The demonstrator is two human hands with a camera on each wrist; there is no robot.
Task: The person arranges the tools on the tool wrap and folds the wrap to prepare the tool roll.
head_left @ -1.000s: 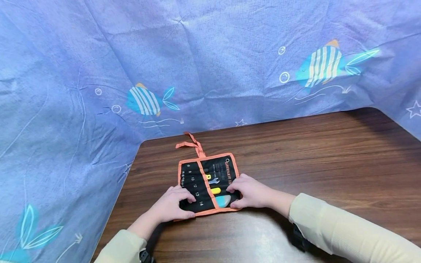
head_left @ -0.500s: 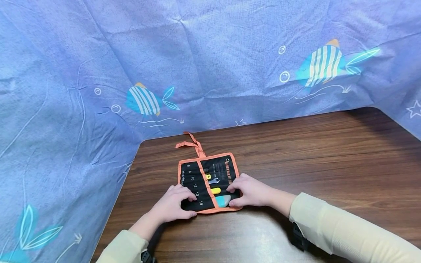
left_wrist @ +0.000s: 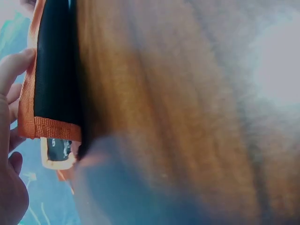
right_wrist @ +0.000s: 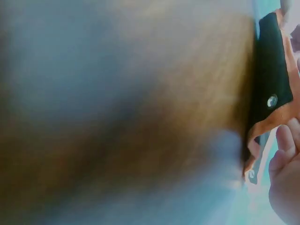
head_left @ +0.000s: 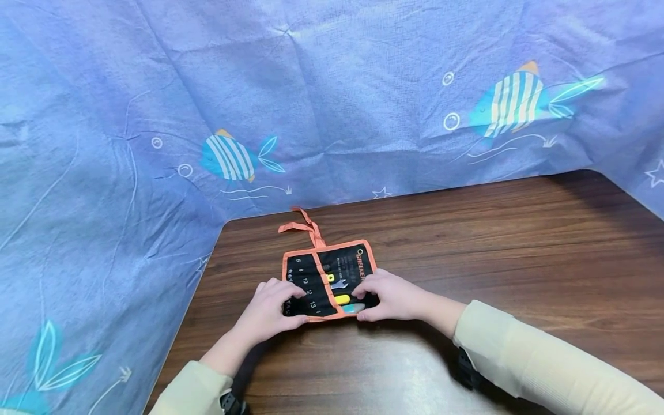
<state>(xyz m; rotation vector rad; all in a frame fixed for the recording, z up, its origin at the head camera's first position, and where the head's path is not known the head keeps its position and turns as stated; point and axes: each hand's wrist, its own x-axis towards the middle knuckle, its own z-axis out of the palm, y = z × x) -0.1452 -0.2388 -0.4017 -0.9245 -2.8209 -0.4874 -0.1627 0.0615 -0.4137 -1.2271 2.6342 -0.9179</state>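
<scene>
A black tool roll with orange edging (head_left: pixel 350 262) lies spread on the table, its near edge lifted and bent up. At its near left corner, my left hand (head_left: pixel 271 308) pinches the edge between thumb and fingers. My right hand (head_left: pixel 392 297) grips the near right corner the same way. Showing from the pockets are a small wrench (head_left: pixel 339 284), a yellow-ended tool (head_left: pixel 342 300) and a teal and grey piece (head_left: pixel 354 308), partly folded under. The raised black underside (left_wrist: pixel 56 70) shows in the left wrist view; a metal eyelet (right_wrist: pixel 272 100) shows in the right wrist view.
Orange tie straps (head_left: pixel 313 231) stretch from the roll's far edge toward the back. The brown wood-grain table (head_left: pixel 467 248) runs to a blue fish-print cloth (head_left: pixel 332 104) hanging behind and at the sides.
Both hands have gripped the roll's near edge and raised it, folding it away from me. The teal piece and the lowest pocket number are now partly hidden by the fold.
</scene>
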